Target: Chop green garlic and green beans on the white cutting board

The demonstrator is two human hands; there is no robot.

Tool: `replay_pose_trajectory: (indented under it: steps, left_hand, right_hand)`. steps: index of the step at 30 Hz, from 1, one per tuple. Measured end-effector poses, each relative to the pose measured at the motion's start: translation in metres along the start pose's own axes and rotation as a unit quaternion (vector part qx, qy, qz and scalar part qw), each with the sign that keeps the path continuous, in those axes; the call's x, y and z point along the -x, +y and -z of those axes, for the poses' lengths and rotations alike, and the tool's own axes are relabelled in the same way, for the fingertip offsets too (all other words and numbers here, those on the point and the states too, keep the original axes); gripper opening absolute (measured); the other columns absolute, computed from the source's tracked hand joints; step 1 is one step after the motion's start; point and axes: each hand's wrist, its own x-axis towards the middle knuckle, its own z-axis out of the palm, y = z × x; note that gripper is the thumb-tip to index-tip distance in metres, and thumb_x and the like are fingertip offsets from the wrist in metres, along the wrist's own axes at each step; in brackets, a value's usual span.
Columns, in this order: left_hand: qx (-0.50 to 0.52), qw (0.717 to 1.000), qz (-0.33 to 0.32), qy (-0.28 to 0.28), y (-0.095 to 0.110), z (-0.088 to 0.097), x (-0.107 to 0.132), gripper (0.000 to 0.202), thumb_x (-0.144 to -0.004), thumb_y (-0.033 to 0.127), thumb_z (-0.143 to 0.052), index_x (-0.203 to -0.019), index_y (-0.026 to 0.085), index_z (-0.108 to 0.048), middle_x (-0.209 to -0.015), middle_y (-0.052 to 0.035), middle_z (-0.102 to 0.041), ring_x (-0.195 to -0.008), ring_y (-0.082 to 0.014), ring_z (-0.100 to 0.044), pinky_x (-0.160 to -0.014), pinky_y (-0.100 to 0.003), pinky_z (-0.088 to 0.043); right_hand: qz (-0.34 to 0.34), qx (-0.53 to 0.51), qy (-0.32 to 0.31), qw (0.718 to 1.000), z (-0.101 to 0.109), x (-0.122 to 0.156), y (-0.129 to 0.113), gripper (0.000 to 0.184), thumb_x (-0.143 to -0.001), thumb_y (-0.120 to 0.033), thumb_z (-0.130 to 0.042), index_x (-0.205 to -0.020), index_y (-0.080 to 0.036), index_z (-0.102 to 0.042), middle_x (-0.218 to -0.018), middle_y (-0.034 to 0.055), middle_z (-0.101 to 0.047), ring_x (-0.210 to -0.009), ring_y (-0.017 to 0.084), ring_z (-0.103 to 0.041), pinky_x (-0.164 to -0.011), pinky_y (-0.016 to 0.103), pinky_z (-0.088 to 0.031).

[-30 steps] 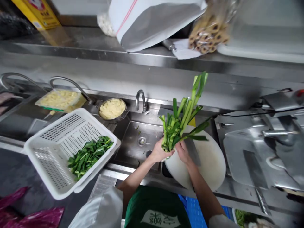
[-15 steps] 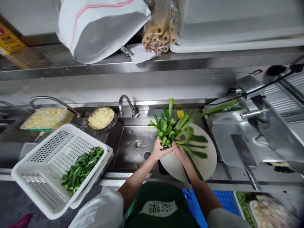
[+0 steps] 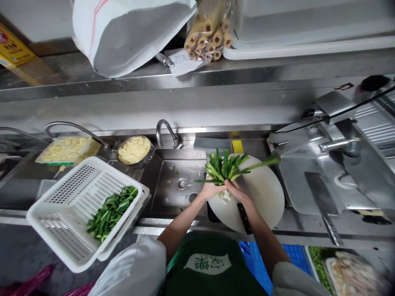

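Above the round white chopping board (image 3: 268, 197), both hands grip a bunch of green garlic (image 3: 225, 166). Its green leaves fan away from me, and white ends show below the fingers. My left hand (image 3: 212, 189) is closed round the left side of the bunch. From the right, my right hand (image 3: 236, 191) presses against it, closed too, the two hands touching. A knife with a black handle (image 3: 245, 218) lies on the board beneath my right wrist, its blade mostly hidden. Cut green pieces (image 3: 112, 211) lie in a white perforated basket (image 3: 61, 201) at the left.
Left of the board is a steel sink (image 3: 168, 176) with a tap (image 3: 166, 131). A bowl of pale slices (image 3: 134, 150) stands behind the basket. At the right, a cleaver (image 3: 321, 197) lies beside a metal slicing machine (image 3: 342, 135). A steel shelf (image 3: 138, 84) runs overhead.
The bunch has been gathered in and turned; its long stalks no longer spread far to the right. White ends and the knife's black handle have come into view. Both hands keep their hold.
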Motion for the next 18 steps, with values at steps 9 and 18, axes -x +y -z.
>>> replay_pose_trajectory:
  steps: [9,18]
  left_hand:
    - [0.218,0.971,0.003,0.101,0.022,-0.018,-0.009,0.053,-0.057,0.046,-0.093,-0.095,0.017,-0.07,-0.097,-0.0069,-0.077,-0.093,-0.0211,-0.073,-0.087,-0.034,-0.058]
    - [0.129,0.991,0.017,0.009,0.019,-0.003,0.0,0.059,-0.048,0.051,-0.096,-0.091,0.017,-0.074,-0.089,-0.0062,-0.078,-0.091,-0.0219,-0.072,-0.089,-0.035,-0.058]
  right_hand:
    - [0.054,0.074,-0.034,0.995,0.001,-0.008,-0.024,0.095,-0.063,-0.033,-0.088,-0.148,-0.028,-0.047,-0.146,0.0103,-0.056,-0.135,0.029,-0.054,-0.114,0.046,-0.043]
    - [0.015,0.147,-0.013,0.989,-0.008,-0.009,-0.006,0.057,-0.063,-0.024,-0.077,-0.119,-0.021,-0.066,-0.106,0.0055,-0.075,-0.09,0.023,-0.07,-0.079,0.033,-0.056]
